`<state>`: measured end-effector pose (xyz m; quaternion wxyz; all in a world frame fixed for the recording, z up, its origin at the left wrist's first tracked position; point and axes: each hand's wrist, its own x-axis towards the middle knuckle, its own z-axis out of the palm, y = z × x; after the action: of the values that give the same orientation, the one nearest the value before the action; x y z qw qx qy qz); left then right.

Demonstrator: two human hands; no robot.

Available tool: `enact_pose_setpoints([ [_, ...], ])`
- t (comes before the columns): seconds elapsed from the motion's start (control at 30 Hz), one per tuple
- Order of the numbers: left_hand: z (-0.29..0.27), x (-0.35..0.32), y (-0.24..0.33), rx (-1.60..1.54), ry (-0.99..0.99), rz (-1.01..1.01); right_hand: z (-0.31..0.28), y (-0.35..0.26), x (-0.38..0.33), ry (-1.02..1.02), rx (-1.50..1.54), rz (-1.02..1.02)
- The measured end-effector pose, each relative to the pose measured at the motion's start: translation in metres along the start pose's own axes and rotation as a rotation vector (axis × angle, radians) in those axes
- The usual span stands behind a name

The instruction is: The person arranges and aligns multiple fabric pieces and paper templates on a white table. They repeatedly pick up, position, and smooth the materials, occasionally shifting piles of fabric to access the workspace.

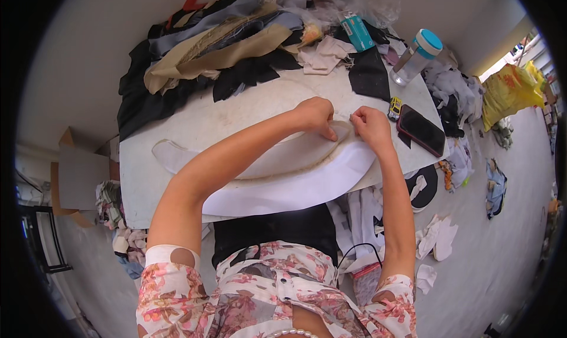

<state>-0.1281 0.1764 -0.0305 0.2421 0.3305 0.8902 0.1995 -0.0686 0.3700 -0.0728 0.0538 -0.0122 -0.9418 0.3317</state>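
Both hands are pinching the curved cream fabric piece [277,158] lying on the worktop [177,131]. The left hand [316,114] is curling, fingers closed on its edge. The right hand [372,125] is gripping beside it, near a phone [420,130].

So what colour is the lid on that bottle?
The bottle's lid is turquoise blue, seen clearly in the head view.

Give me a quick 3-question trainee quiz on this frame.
1. True or false: both hands pinch the same end of the curved cream piece.
2. What lies nearest the right hand? A) dark phone B) teal-capped bottle C) cardboard box
3. Fill in: under the cream piece lies a ___ sheet.

Key:
1. True; the left hand and right hand meet at its right end.
2. A, the dark phone.
3. White; the white sheet overhangs the table edge.
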Motion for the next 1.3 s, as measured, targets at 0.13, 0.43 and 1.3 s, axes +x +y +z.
enact_pose_setpoints([
  [0.13,-0.008,-0.016,-0.012,-0.370,-0.032,0.119,-0.007,-0.016,-0.001,0.002,-0.070,-0.037],
  [0.43,-0.022,-0.030,-0.032,-0.905,-0.061,0.133,-0.013,-0.047,-0.030,-0.304,-0.045,-0.132],
  [1.3,-0.026,-0.035,-0.080,0.452,0.475,0.137,-0.017,-0.070,-0.058,-0.233,-0.399,-0.390],
])
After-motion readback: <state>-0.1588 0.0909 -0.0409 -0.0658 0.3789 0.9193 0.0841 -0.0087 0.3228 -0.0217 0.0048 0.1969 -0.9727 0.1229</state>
